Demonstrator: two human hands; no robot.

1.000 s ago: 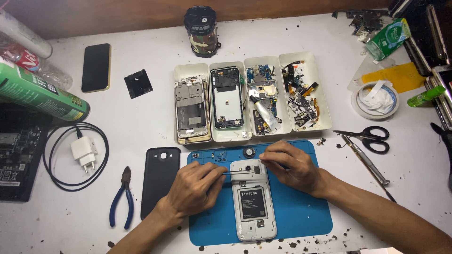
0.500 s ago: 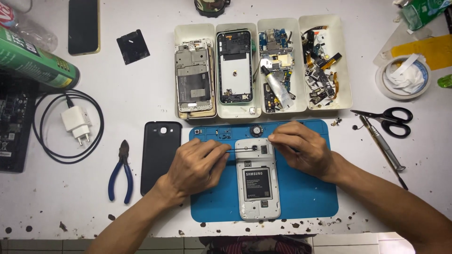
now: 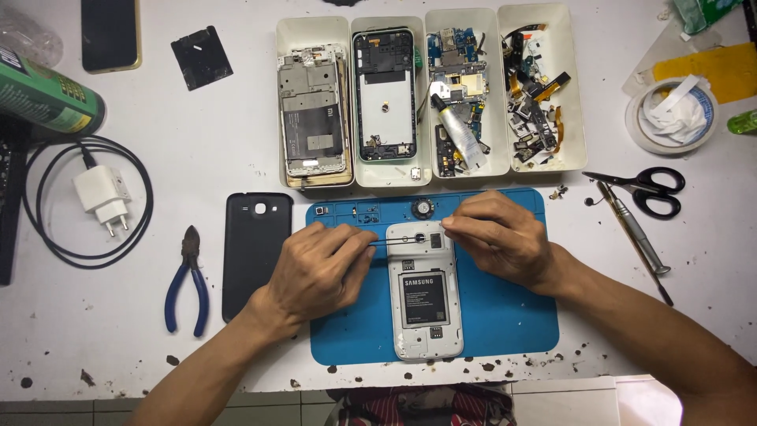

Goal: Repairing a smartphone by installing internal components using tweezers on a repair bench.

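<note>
White worktop, pretty messy, with a blue mat where a white phone lies back-off, battery showing. Left hand and right hand each pinch one end of a thin tool across its top, fingers curled, grips narrow.

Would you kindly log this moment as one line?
left hand: on thin tool | right hand: pinching thin tool | white phone: back open, on blue mat

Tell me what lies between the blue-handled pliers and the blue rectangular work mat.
In the head view, the black phone back cover lies between the blue-handled pliers and the blue work mat.
</note>
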